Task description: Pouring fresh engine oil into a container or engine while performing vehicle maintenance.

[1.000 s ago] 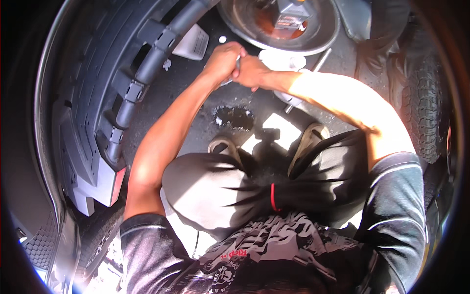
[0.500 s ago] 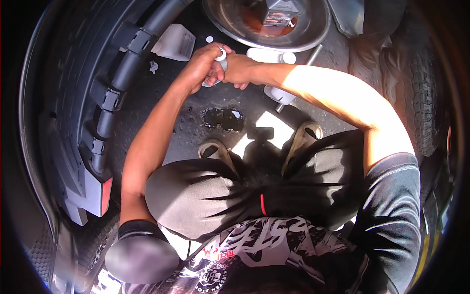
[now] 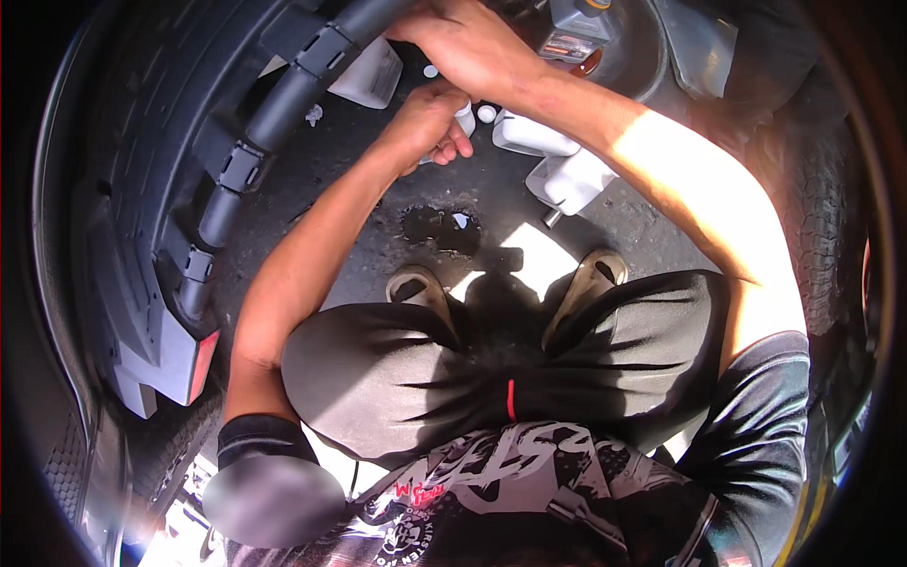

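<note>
I am squatting on dark pavement beside a vehicle. My left hand is closed around a small white bottle, held just above the ground. My right hand has lifted away from it and hovers palm down higher up, near the black bumper trim and the rim of a metal drain pan. Whether it holds anything is hidden under the palm. A small white cap lies beside the bottle, another farther up.
Two white plastic bottles lie on the ground to the right, and a white container sits by the bumper. A grey bottle stands in the pan. An oily puddle lies before my sandals. A tyre stands at right.
Both hands were clasped together on the small white bottle. My right hand has now let go and moved up and left; the left hand keeps the bottle.
</note>
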{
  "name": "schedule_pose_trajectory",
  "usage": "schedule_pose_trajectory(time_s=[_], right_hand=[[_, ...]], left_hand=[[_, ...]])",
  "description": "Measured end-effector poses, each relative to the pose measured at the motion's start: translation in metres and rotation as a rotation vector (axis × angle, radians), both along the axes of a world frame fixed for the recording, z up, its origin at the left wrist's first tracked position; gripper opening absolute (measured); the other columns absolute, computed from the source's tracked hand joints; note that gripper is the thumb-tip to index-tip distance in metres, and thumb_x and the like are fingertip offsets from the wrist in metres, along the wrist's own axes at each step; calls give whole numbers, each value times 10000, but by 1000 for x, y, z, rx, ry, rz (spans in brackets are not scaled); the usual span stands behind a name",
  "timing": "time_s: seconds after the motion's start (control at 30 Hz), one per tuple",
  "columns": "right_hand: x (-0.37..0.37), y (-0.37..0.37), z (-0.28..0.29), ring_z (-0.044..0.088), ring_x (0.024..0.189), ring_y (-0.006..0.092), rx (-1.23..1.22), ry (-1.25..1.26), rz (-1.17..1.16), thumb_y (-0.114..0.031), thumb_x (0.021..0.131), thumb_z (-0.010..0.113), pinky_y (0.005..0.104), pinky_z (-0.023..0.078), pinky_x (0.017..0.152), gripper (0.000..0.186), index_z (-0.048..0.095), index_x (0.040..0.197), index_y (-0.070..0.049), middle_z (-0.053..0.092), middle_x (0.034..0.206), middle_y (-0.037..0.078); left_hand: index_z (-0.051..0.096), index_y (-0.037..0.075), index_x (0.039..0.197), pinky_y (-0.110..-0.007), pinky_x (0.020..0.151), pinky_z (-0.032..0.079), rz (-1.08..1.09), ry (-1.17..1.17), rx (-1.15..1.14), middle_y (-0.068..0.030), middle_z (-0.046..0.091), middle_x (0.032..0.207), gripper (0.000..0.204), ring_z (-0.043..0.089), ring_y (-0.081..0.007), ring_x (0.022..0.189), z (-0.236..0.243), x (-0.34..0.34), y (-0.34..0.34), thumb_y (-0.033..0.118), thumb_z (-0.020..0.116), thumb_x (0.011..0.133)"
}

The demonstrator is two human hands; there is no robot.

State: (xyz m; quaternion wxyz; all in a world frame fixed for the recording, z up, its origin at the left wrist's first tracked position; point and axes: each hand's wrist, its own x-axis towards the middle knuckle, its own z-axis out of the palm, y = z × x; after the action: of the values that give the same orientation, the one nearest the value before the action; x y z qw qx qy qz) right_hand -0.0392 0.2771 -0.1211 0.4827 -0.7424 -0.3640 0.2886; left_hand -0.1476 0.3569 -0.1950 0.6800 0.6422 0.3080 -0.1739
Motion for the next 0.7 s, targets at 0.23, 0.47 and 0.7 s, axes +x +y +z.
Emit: schedule_pose_trajectory(time_s=[0.23, 0.47, 0.7], right_hand=[[-43, 29, -52, 561, 1183, 337, -68, -370, 218, -349, 848, 595, 471, 411, 1009, 506, 570, 1212, 1, 599, 1250, 177], [-13, 25, -45, 560, 1166, 339, 34, -373, 136, -525, 875, 580, 450, 421, 982, 627, 585, 1223, -3, 603, 1196, 194], [56, -15, -80, 640, 995, 319, -182, 67, 102, -572, 901, 565, 400, 473, 885, 680, 605, 1212, 31, 656, 1093, 197]], left_hand=[[620, 43, 965, -246, 458, 440, -158, -242, 25, -111, 673, 704, 256, 576, -135, 543, -39, -17, 3, 272, 511, 1003], [573, 13, 1193, -259, 488, 535, -55, 12, -39, -162, 699, 771, 366, 643, -164, 562, -14, -9, 13, 303, 409, 1040], [426, 156, 1455, -289, 526, 550, -197, 85, -162, -190, 712, 849, 449, 666, -169, 634, 13, 2, 18, 313, 396, 1035]])
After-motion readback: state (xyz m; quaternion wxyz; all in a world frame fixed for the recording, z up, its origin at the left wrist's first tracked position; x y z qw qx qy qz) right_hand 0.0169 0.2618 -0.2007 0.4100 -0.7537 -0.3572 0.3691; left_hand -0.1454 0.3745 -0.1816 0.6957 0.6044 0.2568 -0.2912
